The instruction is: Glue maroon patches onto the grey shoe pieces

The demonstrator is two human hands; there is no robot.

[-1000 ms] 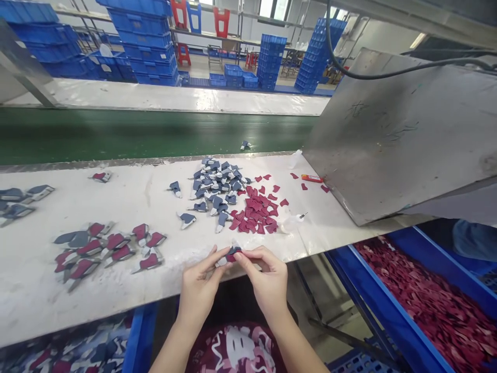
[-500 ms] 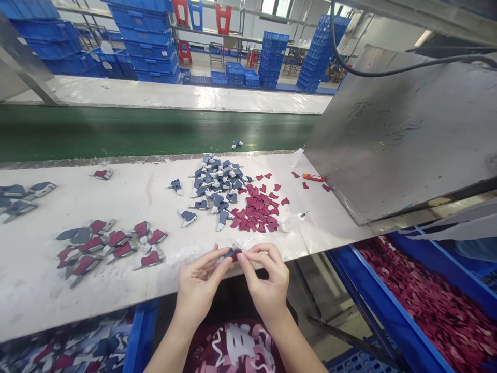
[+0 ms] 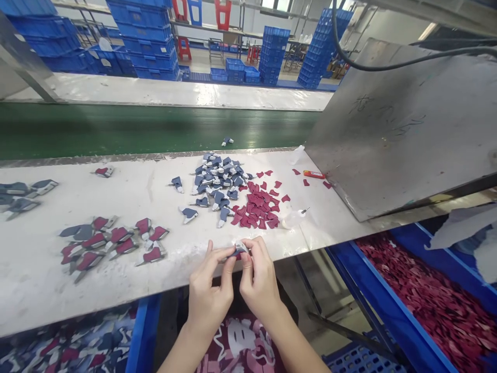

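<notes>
Both my hands pinch one small blue-grey and white moulded piece (image 3: pixel 240 248) at the table's front edge; a bit of maroon shows on its near side. My left hand (image 3: pixel 212 290) grips its left end between thumb and fingers. On the right end, my right hand (image 3: pixel 258 282) closes with thumb and forefinger. Beyond them lies a heap of similar blue-grey pieces (image 3: pixel 219 178). Beside that heap is a pile of flat maroon inserts (image 3: pixel 258 207). To the left sit several pieces with maroon faces (image 3: pixel 95 241).
A small clear bottle with a thin tip (image 3: pixel 293 219) and an orange-red tube (image 3: pixel 313 174) lie at right. A green conveyor belt (image 3: pixel 116 132) runs behind the table. A metal panel (image 3: pixel 407 134) stands at right. Blue bins (image 3: pixel 145 321) (image 3: pixel 404 305) hold parts below.
The held piece has turned, showing more of its blue-grey and white side and less maroon. My hands have drawn closer together. The lone piece on the belt has shifted left.
</notes>
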